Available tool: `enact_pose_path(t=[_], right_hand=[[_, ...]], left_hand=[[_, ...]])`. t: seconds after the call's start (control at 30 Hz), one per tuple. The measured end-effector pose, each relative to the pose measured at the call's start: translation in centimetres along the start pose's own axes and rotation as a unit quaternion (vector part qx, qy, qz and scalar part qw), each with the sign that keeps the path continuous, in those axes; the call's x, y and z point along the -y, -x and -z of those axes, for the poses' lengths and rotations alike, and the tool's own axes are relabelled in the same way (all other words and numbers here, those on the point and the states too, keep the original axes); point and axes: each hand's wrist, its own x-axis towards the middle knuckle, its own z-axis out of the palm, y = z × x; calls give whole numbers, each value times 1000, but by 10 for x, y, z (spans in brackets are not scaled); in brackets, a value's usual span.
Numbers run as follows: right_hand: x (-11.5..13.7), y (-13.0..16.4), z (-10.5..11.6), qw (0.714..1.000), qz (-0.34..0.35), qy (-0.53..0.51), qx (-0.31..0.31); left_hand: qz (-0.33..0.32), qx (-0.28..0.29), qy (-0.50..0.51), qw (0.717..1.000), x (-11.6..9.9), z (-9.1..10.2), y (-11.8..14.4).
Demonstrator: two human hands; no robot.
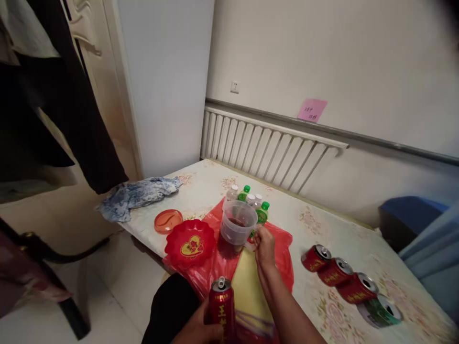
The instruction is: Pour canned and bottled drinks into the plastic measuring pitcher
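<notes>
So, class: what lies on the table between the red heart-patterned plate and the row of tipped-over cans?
In the head view, the clear measuring jug on the red plastic bag, with the right hand at its handle.

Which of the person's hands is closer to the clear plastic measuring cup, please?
The right hand: it touches the clear plastic measuring cup at its near right side. The left hand is well short of it, holding a red can at the picture's bottom edge.
</notes>
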Motion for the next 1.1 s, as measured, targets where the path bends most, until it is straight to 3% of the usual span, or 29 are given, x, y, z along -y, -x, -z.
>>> enact_pose_path(t=[0.3, 0.5, 0.7, 0.9, 1.1], right_hand=[[38, 1, 5, 998, 38, -36, -34], [82, 6, 25, 998, 52, -27, -26], [125, 27, 72, 999, 24, 26, -3], [153, 55, 131, 986, -16, 164, 39], [180, 84, 171, 960, -34, 263, 90]], left_hand=[[-3, -11, -5, 1000, 5, 2, 2], [-36, -20, -24, 999, 9, 10, -3], [-89, -43, -69, 993, 16, 9, -16], [-130, -64, -150, 978, 7, -16, -17], [-130, -84, -250, 956, 11, -35, -23]])
